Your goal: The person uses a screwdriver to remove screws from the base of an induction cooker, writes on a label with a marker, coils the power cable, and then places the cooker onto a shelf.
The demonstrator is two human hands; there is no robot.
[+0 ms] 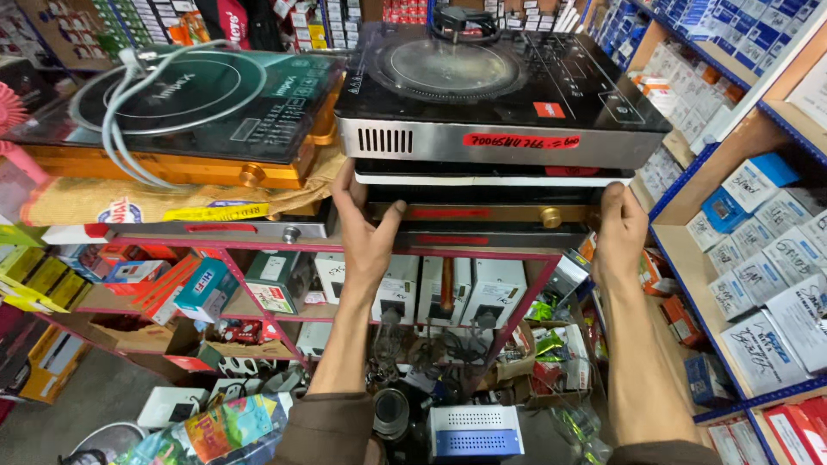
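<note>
Upper left of the frame: a black glass induction cooker (215, 99) with a gold-orange base sits on a burlap sack (95, 200), and a grey-white power cord (125, 112) is looped over its top. Below it, a red metal rack (258, 250) holds small boxes, among them a teal box (202, 288) at lower left.

Centre left: your left hand (366, 228) presses against the left end of a stack of cooktops, fingers pointing up and spread, thumb hooked toward the front edge of the gold-trimmed cooktop (482, 213). The grip is wide and flat, not wrapped around anything.

Centre: the top unit of the stack, a black cooktop with a steel front (500, 95), sits on a thinner white-edged cooktop (482, 176), upper middle of the frame, tilted slightly down to the right. White power units (448, 288) stand on the shelf underneath.

Centre right: your right hand (620, 232) cups the right end of the stack, fingers curled around the corner; how tight the hold is, you cannot tell.

Right edge: blue-framed wooden shelves (689, 275) packed with white and blue cartons (775, 250).
</note>
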